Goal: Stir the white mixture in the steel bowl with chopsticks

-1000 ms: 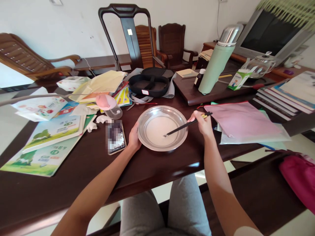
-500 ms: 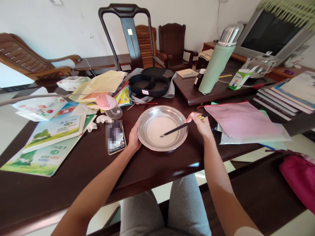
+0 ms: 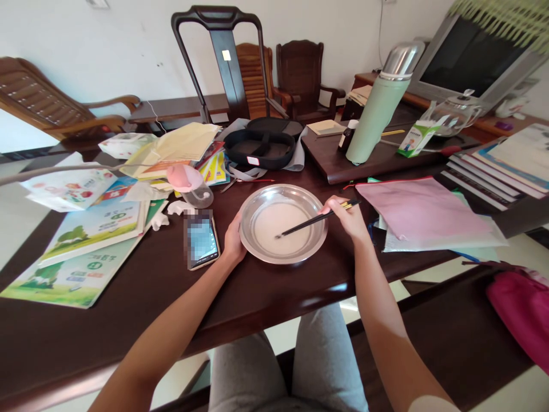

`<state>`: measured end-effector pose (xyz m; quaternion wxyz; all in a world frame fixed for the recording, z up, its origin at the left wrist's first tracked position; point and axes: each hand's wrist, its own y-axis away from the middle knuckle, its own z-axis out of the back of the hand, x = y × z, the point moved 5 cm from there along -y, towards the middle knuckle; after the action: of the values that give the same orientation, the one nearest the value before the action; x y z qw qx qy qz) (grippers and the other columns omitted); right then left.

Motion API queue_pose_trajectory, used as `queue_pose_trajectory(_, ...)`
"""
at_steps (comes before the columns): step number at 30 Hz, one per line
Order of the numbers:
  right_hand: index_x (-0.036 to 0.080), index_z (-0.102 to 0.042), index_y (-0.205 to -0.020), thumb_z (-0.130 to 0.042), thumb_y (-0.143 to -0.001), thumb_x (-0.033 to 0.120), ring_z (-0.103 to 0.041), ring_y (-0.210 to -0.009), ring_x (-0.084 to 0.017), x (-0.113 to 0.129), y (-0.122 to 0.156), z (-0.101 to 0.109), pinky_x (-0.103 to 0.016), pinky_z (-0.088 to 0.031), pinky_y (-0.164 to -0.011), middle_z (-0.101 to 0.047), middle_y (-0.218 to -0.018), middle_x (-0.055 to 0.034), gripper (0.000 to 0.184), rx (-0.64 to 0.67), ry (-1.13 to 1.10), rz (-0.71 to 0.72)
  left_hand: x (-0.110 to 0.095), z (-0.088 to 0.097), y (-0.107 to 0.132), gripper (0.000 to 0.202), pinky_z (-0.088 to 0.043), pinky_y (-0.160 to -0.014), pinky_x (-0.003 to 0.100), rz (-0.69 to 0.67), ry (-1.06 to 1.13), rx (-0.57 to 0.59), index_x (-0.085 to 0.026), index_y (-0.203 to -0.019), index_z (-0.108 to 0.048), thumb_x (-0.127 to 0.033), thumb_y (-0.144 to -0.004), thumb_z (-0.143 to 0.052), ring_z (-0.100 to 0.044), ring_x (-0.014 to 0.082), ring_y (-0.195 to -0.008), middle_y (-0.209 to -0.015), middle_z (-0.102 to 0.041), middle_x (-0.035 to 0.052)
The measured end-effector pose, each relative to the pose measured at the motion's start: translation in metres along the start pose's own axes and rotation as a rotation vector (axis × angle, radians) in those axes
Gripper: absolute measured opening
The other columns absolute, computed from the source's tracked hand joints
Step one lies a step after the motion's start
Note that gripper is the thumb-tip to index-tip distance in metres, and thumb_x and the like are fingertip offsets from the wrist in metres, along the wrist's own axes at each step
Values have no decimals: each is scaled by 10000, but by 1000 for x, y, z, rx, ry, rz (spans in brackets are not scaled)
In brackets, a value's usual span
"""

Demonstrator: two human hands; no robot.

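Note:
A round metal bowl (image 3: pixel 317 240) stands on the dark wooden table with a whitish liquid (image 3: pixel 278 220) in it. My left hand (image 3: pixel 234 239) grips the bowl's left rim, its fingers partly hidden along the outer side. Between the fingers of my right hand (image 3: pixel 346 217) is a pair of black chopsticks (image 3: pixel 306 223) with gold-coloured ends. Their tips dip into the liquid near the middle of the bowl, slanting down to the left. Close to my left hand lies a phone (image 3: pixel 203 240) with its screen lit.
A pink-topped clear cup (image 3: pixel 189 180) and booklets (image 3: pixel 81 246) lie to the left. Behind the bowl sits an open black case (image 3: pixel 259 149). A tall green thermos (image 3: pixel 377 109) stands back right, near a pink pouch (image 3: pixel 416 206) and stacked books (image 3: pixel 484 177).
The chopsticks' tips have shifted slightly left in the liquid, and my right hand has moved a little left with them. The phone's screen has turned brighter. My left hand stays at the bowl.

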<state>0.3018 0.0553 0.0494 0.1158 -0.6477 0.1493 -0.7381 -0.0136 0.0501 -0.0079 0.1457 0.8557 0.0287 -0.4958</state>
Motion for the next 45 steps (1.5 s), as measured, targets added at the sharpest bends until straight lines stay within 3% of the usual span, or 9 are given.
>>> queue_pose_trajectory(3,269,-755,-666,-761,-865,831,-803,-757,-250,0,-1,1,-411,-647,-839,-812,-733,-39,597,-25,8,15,0,0,0,321,-587,-1155,430,-5,0,-3,-210,-1042,-857,-432,-810,-862,-761,341,-1298,-1149,-886,61)
queue_pose_trajectory(8,268,-674,-565,-727,-896,827,-773,-664,-253,-2,-2,15,-413,-650,-764,-720,-577,-33,652,-185,-23,11,-1,-1,0,336,-564,-1189,459,-24,-10,18,-202,-981,-838,-456,-766,-888,-747,361,-1325,-1110,-882,79)
queue_pose_trajectory(14,261,-779,-668,-753,-873,827,-796,-743,-251,3,0,-4,-404,-646,-798,-808,-724,-47,602,74,1,16,0,1,0,335,-573,-1188,455,-19,-8,-9,-217,-978,-838,-467,-763,-896,-744,360,-1336,-1140,-882,69)
queue_pose_trajectory(19,271,-730,-615,-752,-885,811,-779,-686,-250,-1,-2,11,-419,-649,-808,-772,-648,-35,605,-138,-5,11,-1,-1,0,277,-557,-1211,447,-23,1,4,-220,-901,-820,-443,-752,-894,-726,365,-1368,-1173,-877,75)
queue_pose_trajectory(21,273,-686,-570,-737,-885,826,-765,-648,-254,-2,-2,14,-422,-651,-770,-741,-599,-36,638,-164,-19,-2,-1,0,0,277,-555,-1212,449,-24,-3,2,-219,-896,-816,-443,-755,-895,-725,367,-1369,-1157,-878,77)
queue_pose_trajectory(27,267,-747,-641,-764,-854,838,-809,-772,-260,4,0,-4,-408,-644,-814,-814,-735,-48,610,61,2,12,1,1,-1,314,-575,-1179,443,-13,-6,-6,-214,-945,-828,-463,-768,-896,-747,361,-1328,-1138,-879,76)
queue_pose_trajectory(33,275,-675,-573,-738,-875,839,-780,-676,-261,-1,-1,12,-428,-659,-795,-750,-612,-37,642,-163,-8,-11,0,0,0,362,-574,-1174,447,-14,-5,-2,-206,-1033,-847,-463,-782,-889,-758,358,-1303,-1111,-881,75)
queue_pose_trajectory(39,266,-757,-654,-758,-857,840,-798,-739,-255,2,0,-4,-410,-651,-799,-805,-718,-43,609,48,-3,10,1,-1,0,358,-588,-1167,461,-3,-2,8,-212,-1048,-845,-464,-795,-878,-759,363,-1309,-1129,-881,83)
queue_pose_trajectory(45,278,-673,-577,-740,-879,833,-767,-665,-249,-2,-2,13,-418,-645,-784,-736,-605,-28,635,-177,-17,4,2,2,-2,338,-593,-1154,445,0,1,-7,-210,-1019,-849,-456,-791,-886,-771,352,-1279,-1111,-886,65)
